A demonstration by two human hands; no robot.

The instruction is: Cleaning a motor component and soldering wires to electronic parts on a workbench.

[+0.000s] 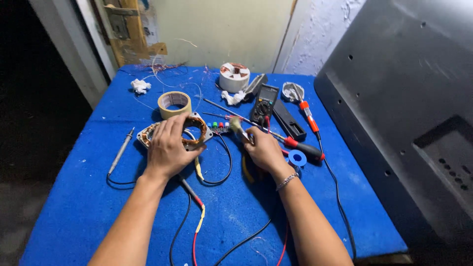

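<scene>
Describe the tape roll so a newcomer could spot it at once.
Start at the blue table and look toward its far left part, just beyond the left hand resting on the copper-wound motor stator. The tape roll lies flat there: a beige ring with an open centre, unlike the white bobbin farther right.
</scene>
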